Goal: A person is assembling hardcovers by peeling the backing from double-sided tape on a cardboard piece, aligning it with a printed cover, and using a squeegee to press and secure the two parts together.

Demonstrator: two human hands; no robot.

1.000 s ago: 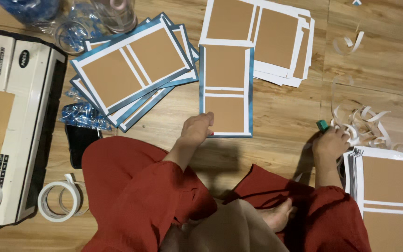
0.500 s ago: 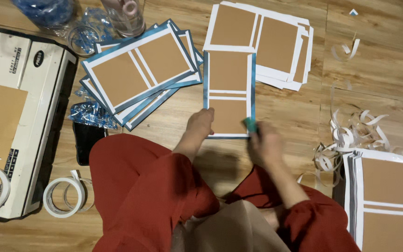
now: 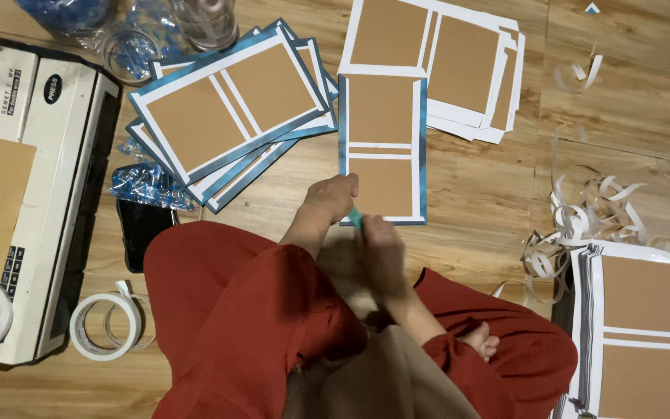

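Wooden floor, seated person in red. Blue-edged card [image 3: 382, 147] lies flat at 12 o'clock. Left hand [image 3: 333, 199] fingers curled, pressing card's lower left corner. Right hand [image 3: 378, 247] closed around small teal tool [image 3: 356, 218] at bottom edge. Card looks light, thin, bendable; best held by edges

Single view, head-worn camera. Looks almost straight down from above the seated person onto a wood floor [image 3: 273, 209]. Moderately near: lap and knees fill the bottom centre, both hands sit mid-frame. Top of frame lies away from the body. Left edge cuts a white machine [image 3: 32, 155]; right edge cuts a card stack [image 3: 641, 326]. No second view, so nothing is shared between views.
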